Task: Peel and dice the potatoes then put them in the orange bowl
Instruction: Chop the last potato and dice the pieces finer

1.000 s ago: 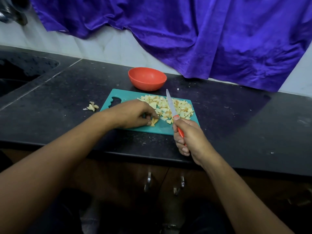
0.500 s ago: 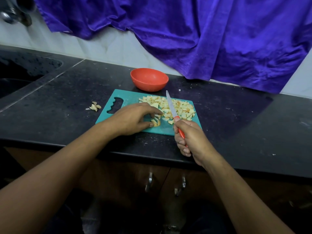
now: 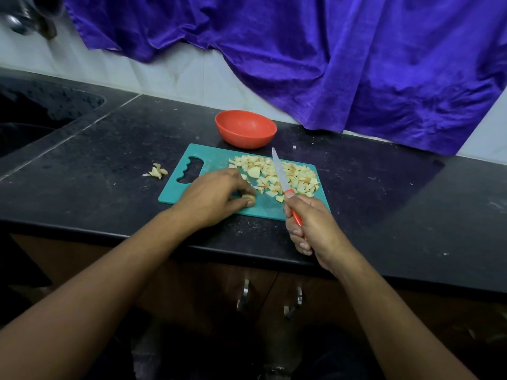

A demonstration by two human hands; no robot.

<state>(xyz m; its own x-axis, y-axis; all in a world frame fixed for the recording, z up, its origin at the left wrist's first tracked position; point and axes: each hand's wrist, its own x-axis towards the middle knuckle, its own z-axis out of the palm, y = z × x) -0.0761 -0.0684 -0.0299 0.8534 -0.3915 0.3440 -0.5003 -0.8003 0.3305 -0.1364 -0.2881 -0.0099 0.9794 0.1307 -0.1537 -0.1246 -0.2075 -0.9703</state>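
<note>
Head view, board (image 3: 211,160) near counter edge (image 3: 82,228), bowl (image 3: 245,128) behind

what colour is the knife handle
Orange-red, seen in the head view where the knife handle sticks out of the right hand.

Everything here sits around a black speckled stone countertop (image 3: 384,204), kinda dusty with pale specks and smears. Behind the countertop there's a white tiled wall (image 3: 175,75), mostly covered by a big wrinkled purple cloth (image 3: 329,64) that hangs down to the countertop's back edge on the right. At the countertop's far left a dark sink (image 3: 33,124) is sunk in, with a blurry metal tap (image 3: 27,21) above it. Under the countertop's front edge are brown cabinet doors (image 3: 192,286) with two small metal handles (image 3: 243,296). Lighting's dim, and below the doors it's too dark to make anything out.
</note>
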